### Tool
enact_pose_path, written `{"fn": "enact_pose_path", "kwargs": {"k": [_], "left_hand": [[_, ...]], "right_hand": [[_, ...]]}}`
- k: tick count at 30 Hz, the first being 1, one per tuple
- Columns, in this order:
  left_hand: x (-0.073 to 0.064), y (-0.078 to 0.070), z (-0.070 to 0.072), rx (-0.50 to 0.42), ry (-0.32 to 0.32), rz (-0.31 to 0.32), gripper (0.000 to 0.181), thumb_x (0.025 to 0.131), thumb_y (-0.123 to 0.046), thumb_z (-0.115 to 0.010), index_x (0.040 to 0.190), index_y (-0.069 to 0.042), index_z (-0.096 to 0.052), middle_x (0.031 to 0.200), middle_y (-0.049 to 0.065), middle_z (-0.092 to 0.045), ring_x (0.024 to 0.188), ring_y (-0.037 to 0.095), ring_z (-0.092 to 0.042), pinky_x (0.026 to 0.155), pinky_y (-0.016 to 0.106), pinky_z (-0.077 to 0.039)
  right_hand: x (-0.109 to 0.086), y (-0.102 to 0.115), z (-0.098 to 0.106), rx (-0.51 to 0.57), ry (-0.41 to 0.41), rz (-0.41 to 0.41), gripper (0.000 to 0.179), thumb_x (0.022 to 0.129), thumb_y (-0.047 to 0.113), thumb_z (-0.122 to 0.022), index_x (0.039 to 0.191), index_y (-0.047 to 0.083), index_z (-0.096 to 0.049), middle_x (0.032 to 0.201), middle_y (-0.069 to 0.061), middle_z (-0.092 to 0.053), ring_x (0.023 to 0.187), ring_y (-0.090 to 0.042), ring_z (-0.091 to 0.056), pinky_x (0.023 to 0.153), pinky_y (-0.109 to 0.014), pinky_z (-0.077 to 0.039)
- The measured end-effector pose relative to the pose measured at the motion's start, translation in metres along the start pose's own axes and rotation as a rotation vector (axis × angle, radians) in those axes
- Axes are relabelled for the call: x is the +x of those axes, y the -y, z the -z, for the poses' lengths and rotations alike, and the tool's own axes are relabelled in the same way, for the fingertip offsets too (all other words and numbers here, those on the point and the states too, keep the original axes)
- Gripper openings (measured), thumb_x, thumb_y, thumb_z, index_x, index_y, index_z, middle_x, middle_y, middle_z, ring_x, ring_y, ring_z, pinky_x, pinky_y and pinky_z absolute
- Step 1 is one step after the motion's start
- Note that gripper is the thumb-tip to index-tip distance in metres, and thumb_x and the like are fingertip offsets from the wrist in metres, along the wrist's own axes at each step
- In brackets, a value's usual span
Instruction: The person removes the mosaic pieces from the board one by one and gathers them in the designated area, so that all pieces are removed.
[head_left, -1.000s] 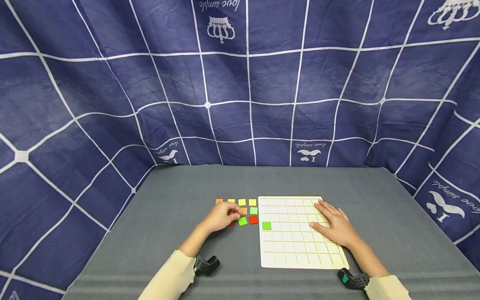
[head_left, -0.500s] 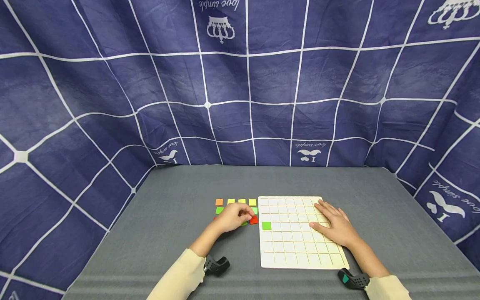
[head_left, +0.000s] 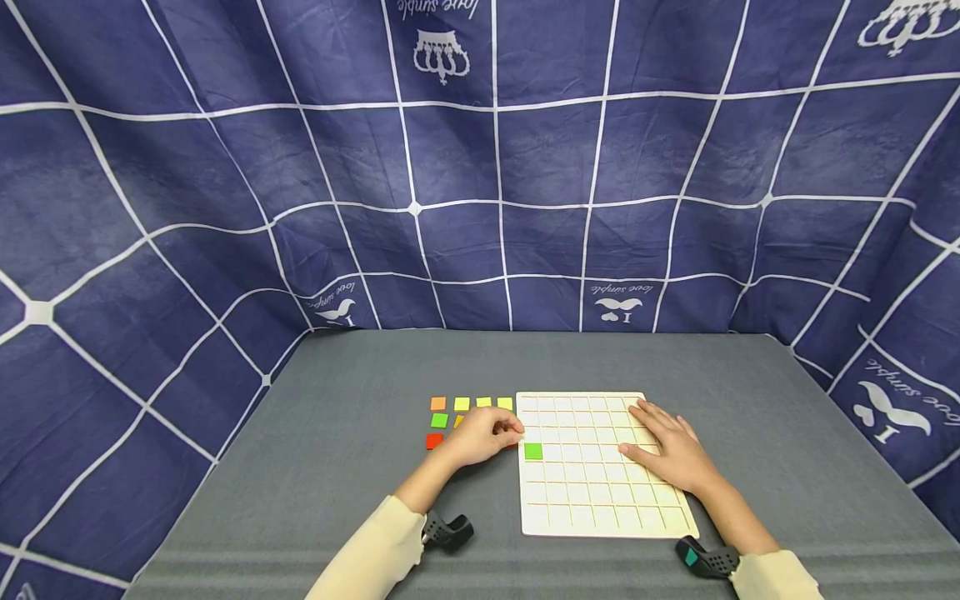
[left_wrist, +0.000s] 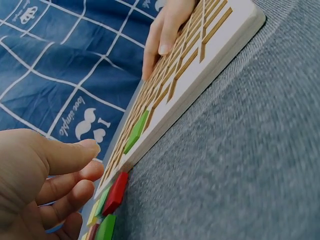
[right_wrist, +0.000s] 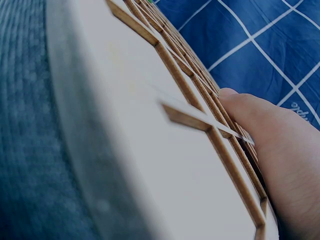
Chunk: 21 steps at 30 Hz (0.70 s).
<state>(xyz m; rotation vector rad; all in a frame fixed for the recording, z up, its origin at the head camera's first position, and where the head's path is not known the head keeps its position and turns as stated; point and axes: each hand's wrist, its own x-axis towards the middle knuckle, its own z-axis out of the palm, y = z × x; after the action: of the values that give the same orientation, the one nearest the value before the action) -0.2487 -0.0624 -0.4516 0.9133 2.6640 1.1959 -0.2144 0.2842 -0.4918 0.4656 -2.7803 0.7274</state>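
Observation:
My left hand point(head_left: 480, 435) hovers above the right-hand side of the coloured tiles, fingertips beside the left edge of the white grid board point(head_left: 577, 521). Its thumb and fingers are bent towards each other. Whether a tile sits between them is hidden. Below the hand in the left wrist view lie a red tile point(left_wrist: 116, 194) and a green tile point(left_wrist: 106, 228), close to the board's edge. Another green tile point(head_left: 533, 451) is set in the board's leftmost column. My right hand point(head_left: 671, 450) rests on the board's right side with fingers spread, the thumb point(right_wrist: 245, 107) lying over the grid.
Left of the board are loose tiles in rows: an orange tile point(head_left: 438, 403), yellow tiles point(head_left: 462, 403), a green tile point(head_left: 439, 421) and a red tile point(head_left: 434, 441). Dark grey cloth point(head_left: 360, 375) covers the table. A blue checked curtain point(head_left: 540, 167) encloses the back and sides.
My left hand has moved right across the tiles to the board's left edge, uncovering tiles on the left and covering those near the board. The right hand and board have stayed put.

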Motion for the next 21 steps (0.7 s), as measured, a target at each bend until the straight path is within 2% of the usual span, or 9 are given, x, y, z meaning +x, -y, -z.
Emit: {"fn": "enact_pose_path", "kwargs": {"k": [5,15,21], "left_hand": [[0.003,-0.002,-0.005,-0.017,0.011,-0.013,0.003,0.087,-0.006,-0.072,0.088,-0.009,-0.072,0.074,-0.009,-0.060,0.064,0.002,-0.050,0.061,0.020,-0.042],[0.008,-0.008,-0.015,0.077,0.010,-0.064,0.007,0.083,-0.013,-0.077,0.087,-0.011,-0.071,0.074,-0.009,-0.060,0.066,-0.001,-0.051,0.063,0.018,-0.043],[0.008,-0.008,-0.018,0.073,0.034,-0.075,0.010,0.082,-0.014,-0.079,0.088,-0.012,-0.071,0.079,-0.007,-0.063,0.072,0.001,-0.054,0.068,0.018,-0.046]], "right_hand": [[-0.001,-0.001,-0.001,0.004,-0.008,0.005,0.072,0.086,0.044,-0.070,0.142,0.003,-0.048,0.147,-0.021,-0.041,0.134,-0.045,-0.035,0.104,-0.067,-0.016],[-0.001,-0.003,-0.003,0.000,-0.005,0.002,0.073,0.086,0.044,-0.069,0.142,0.003,-0.047,0.147,-0.021,-0.041,0.134,-0.044,-0.034,0.104,-0.067,-0.016],[0.000,-0.003,-0.003,0.001,0.003,0.005,0.074,0.086,0.045,-0.069,0.142,0.002,-0.047,0.148,-0.022,-0.040,0.135,-0.045,-0.034,0.104,-0.067,-0.015]]}}
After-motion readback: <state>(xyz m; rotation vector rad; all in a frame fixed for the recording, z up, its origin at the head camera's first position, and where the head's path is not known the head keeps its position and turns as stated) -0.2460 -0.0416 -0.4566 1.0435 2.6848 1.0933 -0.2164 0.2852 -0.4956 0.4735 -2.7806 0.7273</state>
